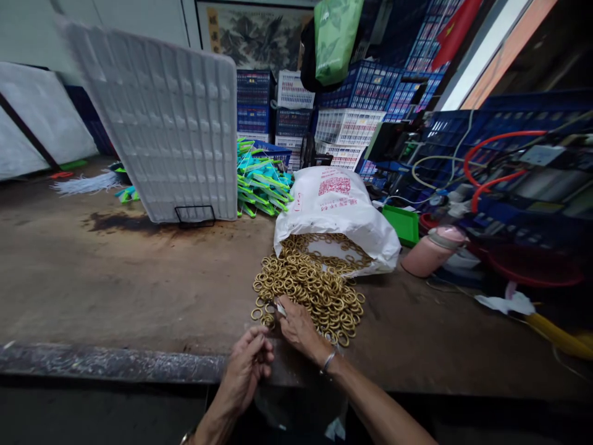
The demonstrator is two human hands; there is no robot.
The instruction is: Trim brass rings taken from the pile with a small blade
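A heap of brass-coloured rings (309,285) spills from a white printed sack (337,210) lying on its side on the brown worktable (115,284). My right hand (299,327) rests on the near edge of the heap, fingers pinched around a small pale item and touching the rings. My left hand (248,364) hovers just left of it near the table's front edge, fingers curled together; what they hold is hidden. A metal bracelet sits on my right wrist.
A white moulded tray (171,123) leans upright on a wire stand at the back. Green and blue plastic parts (262,179) lie behind it. Stacked blue and white crates (347,105), a pink bottle (433,250), a green box (402,224) and red hoses (495,161) crowd the right.
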